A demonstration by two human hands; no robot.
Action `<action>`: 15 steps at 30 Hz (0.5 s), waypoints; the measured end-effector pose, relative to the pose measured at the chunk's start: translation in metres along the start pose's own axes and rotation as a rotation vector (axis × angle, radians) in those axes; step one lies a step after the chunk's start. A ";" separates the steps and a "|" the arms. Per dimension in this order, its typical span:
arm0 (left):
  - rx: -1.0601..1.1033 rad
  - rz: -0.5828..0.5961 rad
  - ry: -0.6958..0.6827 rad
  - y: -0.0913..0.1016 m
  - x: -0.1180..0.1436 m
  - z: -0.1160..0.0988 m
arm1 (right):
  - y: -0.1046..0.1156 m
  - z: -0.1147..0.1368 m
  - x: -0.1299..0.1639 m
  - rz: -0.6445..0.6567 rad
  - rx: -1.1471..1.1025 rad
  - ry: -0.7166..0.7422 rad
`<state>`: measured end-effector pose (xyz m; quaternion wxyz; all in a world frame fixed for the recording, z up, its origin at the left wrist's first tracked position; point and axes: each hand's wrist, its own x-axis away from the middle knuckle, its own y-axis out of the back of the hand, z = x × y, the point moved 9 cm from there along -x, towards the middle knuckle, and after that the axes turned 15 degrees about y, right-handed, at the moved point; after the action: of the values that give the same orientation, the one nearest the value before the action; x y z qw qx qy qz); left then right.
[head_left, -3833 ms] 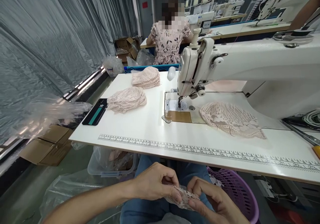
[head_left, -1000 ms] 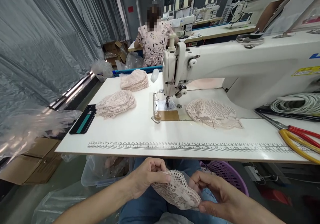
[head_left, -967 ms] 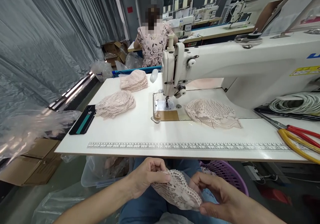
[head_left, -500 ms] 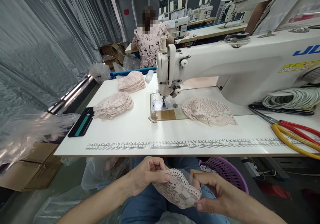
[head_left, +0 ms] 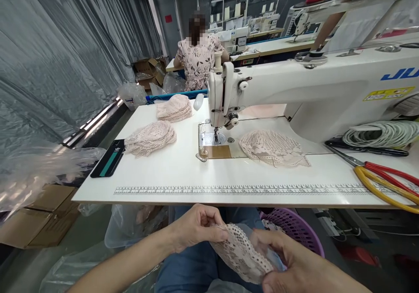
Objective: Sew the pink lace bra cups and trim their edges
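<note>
While both hands worked below the near edge of the table (head_left: 183,170), the left hand (head_left: 196,228) pinched one end of a pale pink lace piece (head_left: 240,253) and the right hand (head_left: 291,262) closed on its other end, holding it over the lap in blue jeans. The step in hand looked like sorting out or turning the lace between the fingers; any next move would call for a flat, lined-up edge and a firm pinch on both ends.

Just behind the hands, under the table, a purple basket (head_left: 303,236) stood to the right with a scrap of lace at its rim, and a clear plastic bin (head_left: 131,227) to the left held something I cannot make out.

On the table lay a ruler strip (head_left: 229,191), a phone (head_left: 108,164), two stacks of lace (head_left: 150,138), one flat lace piece (head_left: 273,148), the sewing machine (head_left: 294,87) and scissors (head_left: 386,177). Farther off a person in a floral top (head_left: 198,61) sat at another machine, with cardboard boxes (head_left: 150,68) nearby.
</note>
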<state>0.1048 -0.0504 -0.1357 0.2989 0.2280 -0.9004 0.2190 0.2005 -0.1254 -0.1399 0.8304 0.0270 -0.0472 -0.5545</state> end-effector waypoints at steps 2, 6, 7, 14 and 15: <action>-0.065 0.017 -0.009 -0.005 0.000 -0.001 | -0.005 0.002 -0.003 0.010 -0.046 0.023; -0.239 0.025 -0.024 -0.012 0.002 -0.006 | -0.010 0.011 -0.016 -0.030 -0.119 0.094; -0.287 0.010 -0.029 -0.013 0.003 -0.008 | -0.012 0.012 -0.019 -0.038 -0.122 0.094; -0.491 -0.144 -0.136 -0.006 0.013 -0.021 | -0.008 0.013 -0.027 -0.091 0.063 0.007; -0.485 -0.157 -0.148 -0.004 0.016 -0.022 | -0.007 0.015 -0.027 -0.101 0.115 0.000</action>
<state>0.1055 -0.0466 -0.1089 0.2941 0.2340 -0.9256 -0.0444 0.1824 -0.1024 -0.1265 0.7984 0.0771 -0.0774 -0.5922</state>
